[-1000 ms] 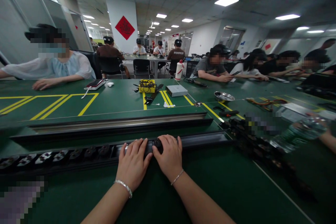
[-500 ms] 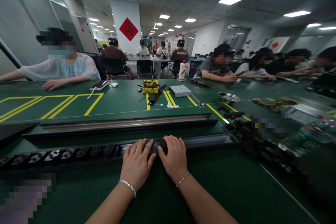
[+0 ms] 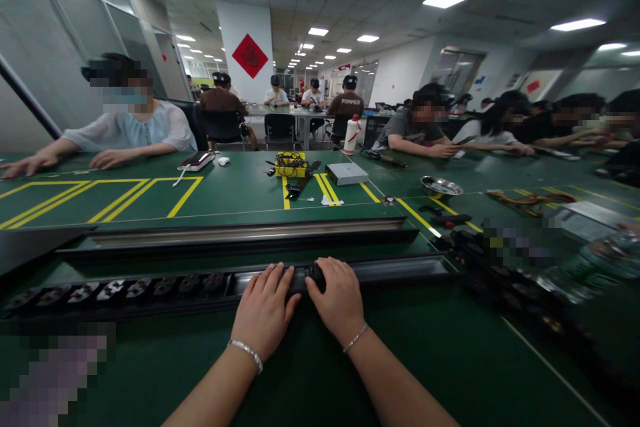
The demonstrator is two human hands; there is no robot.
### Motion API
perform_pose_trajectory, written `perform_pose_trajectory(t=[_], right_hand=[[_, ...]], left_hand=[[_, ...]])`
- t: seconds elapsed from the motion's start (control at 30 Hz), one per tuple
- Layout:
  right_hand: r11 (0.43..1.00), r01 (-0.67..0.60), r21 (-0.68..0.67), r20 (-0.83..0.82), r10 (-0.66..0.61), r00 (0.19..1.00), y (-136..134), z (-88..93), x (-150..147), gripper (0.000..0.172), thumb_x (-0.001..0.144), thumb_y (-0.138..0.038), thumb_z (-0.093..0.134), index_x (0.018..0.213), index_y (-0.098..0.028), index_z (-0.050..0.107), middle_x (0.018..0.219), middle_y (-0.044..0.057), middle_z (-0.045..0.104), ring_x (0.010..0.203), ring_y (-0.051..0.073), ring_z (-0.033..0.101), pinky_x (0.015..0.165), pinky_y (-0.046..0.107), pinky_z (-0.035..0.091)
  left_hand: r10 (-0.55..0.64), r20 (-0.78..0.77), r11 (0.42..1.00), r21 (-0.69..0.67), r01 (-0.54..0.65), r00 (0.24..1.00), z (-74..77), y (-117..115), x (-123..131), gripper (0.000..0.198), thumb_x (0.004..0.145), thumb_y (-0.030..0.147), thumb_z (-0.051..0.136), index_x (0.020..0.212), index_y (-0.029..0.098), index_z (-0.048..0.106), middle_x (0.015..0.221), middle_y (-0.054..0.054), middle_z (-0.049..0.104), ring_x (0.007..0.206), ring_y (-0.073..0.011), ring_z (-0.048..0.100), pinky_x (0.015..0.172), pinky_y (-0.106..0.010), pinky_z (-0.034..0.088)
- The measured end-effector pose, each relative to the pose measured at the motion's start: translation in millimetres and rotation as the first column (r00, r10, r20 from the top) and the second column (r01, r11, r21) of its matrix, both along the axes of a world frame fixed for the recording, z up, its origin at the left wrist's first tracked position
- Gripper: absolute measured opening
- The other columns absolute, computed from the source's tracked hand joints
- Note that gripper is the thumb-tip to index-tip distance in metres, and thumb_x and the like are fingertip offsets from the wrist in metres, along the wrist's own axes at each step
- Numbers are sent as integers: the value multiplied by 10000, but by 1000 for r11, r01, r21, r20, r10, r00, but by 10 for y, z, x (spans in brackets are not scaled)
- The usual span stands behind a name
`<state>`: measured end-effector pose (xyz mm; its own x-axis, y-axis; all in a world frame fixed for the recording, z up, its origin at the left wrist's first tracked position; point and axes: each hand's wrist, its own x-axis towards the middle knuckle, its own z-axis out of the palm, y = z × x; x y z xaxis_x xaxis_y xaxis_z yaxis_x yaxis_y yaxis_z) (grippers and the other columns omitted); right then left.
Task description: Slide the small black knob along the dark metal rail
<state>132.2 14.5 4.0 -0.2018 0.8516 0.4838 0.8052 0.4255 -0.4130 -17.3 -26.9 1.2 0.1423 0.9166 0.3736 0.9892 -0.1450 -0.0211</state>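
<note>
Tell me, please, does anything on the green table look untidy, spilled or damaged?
No clear spill or damage shows, including on the long black trough. Only the tangled black cables look untidy: they stick out over the top of a small yellow box.

Left hand point(image 3: 263, 311) palm down, fingers point(image 3: 269, 283) extended, right hand point(image 3: 340, 300) just beside, thumb point(image 3: 315, 290) bent, grip seemingly closed

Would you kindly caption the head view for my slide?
On a green table, the left hand rests on a black channel; the right hand holds a black part.
</note>
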Motion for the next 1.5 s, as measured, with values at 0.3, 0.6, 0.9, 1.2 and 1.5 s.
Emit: perform_pose_trajectory(t=[0.3,0.6,0.9,1.2,1.5], right_hand=[[1000,-5,4,-14,5,1000,-2,18,10,302,776,-321,517,1037,-177,569,1073,77,607,1055,224,495,980,389,262],[1000,12,26,2,-12,1000,5,-3,0,298,771,-316,515,1030,-180,572,1058,76,613,1046,216,502,976,384,274],[1000,8,27,-2,-8,1000,5,0,-4,295,769,-303,509,1019,-161,575,1045,85,614,1033,219,506,968,383,294],[999,28,45,-24,-27,999,15,-30,-1,307,765,-285,499,1027,-142,572,1090,97,599,1068,222,493,990,389,292],[997,42,61,-15,-41,999,39,-66,15,315,769,-291,490,1028,-134,578,1066,103,609,1059,224,505,984,388,316]], left_hand=[[12,-13,1000,-6,-12,1000,14,-9,32,463,841,425,361,1232,199,461,1284,-72,500,1200,-244,414,957,-408,367],[10,-21,1000,28,-9,1000,-39,0,26,460,824,416,398,1229,208,463,1272,-86,508,1187,-250,427,975,-424,341],[-4,-22,998,65,6,1000,-72,-9,11,487,806,387,438,1264,221,415,1302,-70,477,1223,-247,381,986,-418,335],[-46,-4,998,35,46,999,-62,9,-5,475,821,353,407,1276,219,390,1323,-33,462,1227,-218,384,1000,-405,328],[-55,20,998,32,55,998,-49,10,-11,470,823,361,402,1269,211,404,1316,-44,469,1228,-217,387,996,-403,343]])
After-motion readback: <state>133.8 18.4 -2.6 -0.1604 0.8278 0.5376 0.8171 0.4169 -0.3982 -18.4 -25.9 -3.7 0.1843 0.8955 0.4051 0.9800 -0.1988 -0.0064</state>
